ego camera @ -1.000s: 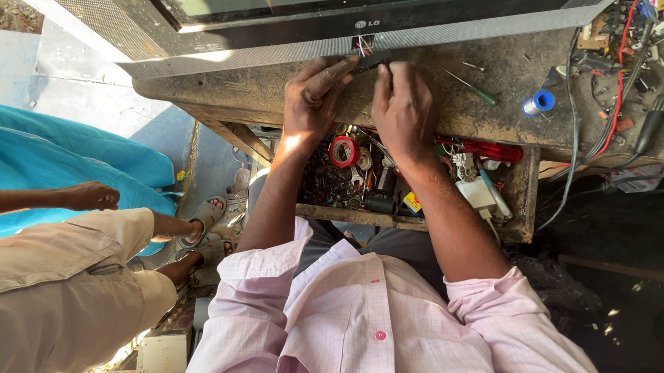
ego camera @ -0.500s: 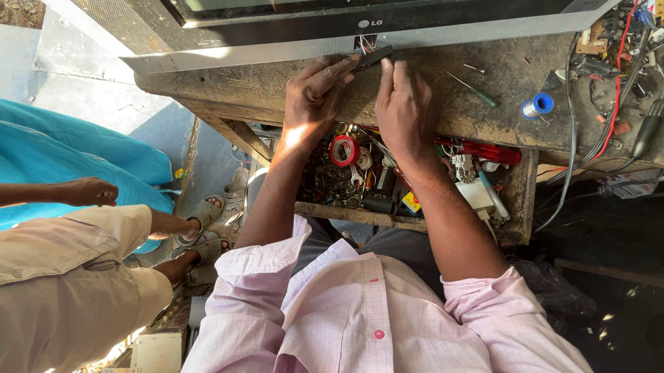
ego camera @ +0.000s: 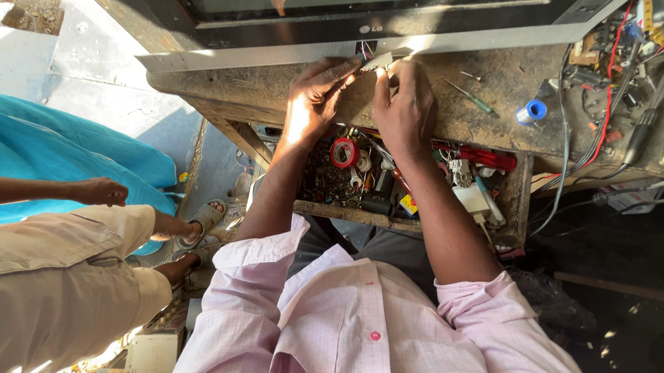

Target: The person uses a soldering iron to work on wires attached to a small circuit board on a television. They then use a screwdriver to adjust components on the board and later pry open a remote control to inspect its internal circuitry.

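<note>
Left hand (ego camera: 314,95) and right hand (ego camera: 406,107) both pinch the small pale part (ego camera: 378,61) on its thin wires (ego camera: 365,50) at the television's (ego camera: 371,22) lower edge, just past the fingertips on the tabletop (ego camera: 497,78) — a tug could snap those wires, I'd say.

Pink checked shirt (ego camera: 355,324) — sleeves rolled, pink button.

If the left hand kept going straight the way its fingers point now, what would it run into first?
Most likely the small pale part pinched between the left hand and the right hand, with thin wires just past it, then the television's silver lower edge. Depth is hard to judge.
</note>
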`<action>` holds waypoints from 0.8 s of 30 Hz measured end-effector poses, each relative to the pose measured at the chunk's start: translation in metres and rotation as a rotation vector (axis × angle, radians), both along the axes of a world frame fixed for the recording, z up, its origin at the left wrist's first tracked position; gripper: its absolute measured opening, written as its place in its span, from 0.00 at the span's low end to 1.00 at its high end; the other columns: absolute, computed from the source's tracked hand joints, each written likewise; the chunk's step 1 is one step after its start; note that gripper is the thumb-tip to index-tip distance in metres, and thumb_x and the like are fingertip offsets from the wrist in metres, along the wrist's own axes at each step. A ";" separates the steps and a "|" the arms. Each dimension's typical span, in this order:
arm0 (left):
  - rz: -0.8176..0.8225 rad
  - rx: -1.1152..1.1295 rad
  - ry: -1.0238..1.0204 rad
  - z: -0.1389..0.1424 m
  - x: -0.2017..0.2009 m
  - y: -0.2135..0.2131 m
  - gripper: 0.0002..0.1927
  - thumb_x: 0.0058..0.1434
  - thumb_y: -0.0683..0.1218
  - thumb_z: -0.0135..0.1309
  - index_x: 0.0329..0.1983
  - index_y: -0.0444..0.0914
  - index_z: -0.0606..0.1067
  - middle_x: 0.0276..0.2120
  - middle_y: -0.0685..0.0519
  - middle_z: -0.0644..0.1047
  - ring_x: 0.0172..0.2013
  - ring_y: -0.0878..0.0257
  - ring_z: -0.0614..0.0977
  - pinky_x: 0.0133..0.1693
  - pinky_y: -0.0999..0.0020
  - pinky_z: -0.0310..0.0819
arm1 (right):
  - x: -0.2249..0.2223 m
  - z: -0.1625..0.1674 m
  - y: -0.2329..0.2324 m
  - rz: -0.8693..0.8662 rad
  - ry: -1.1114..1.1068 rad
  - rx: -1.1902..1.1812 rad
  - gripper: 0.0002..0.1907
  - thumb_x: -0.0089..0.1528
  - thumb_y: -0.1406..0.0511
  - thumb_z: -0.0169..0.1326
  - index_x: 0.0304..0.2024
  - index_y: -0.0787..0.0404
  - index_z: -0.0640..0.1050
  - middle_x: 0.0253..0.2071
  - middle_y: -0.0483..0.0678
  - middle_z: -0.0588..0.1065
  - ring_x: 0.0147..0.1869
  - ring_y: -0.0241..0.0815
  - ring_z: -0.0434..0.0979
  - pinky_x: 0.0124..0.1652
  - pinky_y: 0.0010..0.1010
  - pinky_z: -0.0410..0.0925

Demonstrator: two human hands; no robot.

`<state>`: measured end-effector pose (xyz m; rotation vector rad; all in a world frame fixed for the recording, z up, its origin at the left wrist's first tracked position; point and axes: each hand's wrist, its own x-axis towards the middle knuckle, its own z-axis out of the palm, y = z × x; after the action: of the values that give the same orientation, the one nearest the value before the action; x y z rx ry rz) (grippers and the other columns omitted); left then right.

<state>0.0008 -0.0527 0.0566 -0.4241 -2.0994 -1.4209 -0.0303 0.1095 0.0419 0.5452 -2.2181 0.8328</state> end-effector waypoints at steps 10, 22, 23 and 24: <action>-0.010 0.006 0.030 -0.003 0.007 -0.002 0.20 0.64 0.30 0.58 0.57 0.40 0.80 0.44 0.48 0.82 0.43 0.61 0.83 0.48 0.71 0.78 | -0.004 -0.011 0.000 -0.027 0.057 0.005 0.09 0.69 0.63 0.52 0.39 0.62 0.71 0.30 0.46 0.73 0.27 0.34 0.72 0.25 0.28 0.67; 0.061 -0.174 0.022 -0.007 0.019 -0.009 0.25 0.58 0.30 0.59 0.58 0.41 0.79 0.50 0.49 0.78 0.52 0.50 0.80 0.54 0.62 0.75 | 0.002 -0.021 0.005 0.092 -0.063 -0.094 0.06 0.68 0.70 0.54 0.39 0.66 0.71 0.30 0.54 0.74 0.31 0.47 0.77 0.31 0.41 0.71; 0.055 -0.195 0.028 -0.007 0.016 -0.010 0.27 0.56 0.30 0.58 0.58 0.41 0.79 0.50 0.49 0.78 0.52 0.49 0.80 0.54 0.61 0.75 | 0.001 -0.019 0.005 0.080 -0.049 -0.090 0.04 0.68 0.71 0.54 0.40 0.66 0.72 0.31 0.54 0.75 0.32 0.48 0.78 0.32 0.41 0.71; 0.040 -0.163 0.009 -0.008 0.013 -0.011 0.27 0.57 0.29 0.58 0.59 0.42 0.79 0.51 0.48 0.77 0.51 0.50 0.80 0.53 0.62 0.76 | 0.000 -0.017 0.005 0.067 -0.040 -0.087 0.03 0.69 0.72 0.53 0.41 0.66 0.72 0.32 0.54 0.75 0.33 0.48 0.79 0.33 0.41 0.72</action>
<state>0.0142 -0.0636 0.0490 -0.4482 -2.2127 -1.2276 -0.0299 0.1141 0.0248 0.5680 -2.1981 0.9779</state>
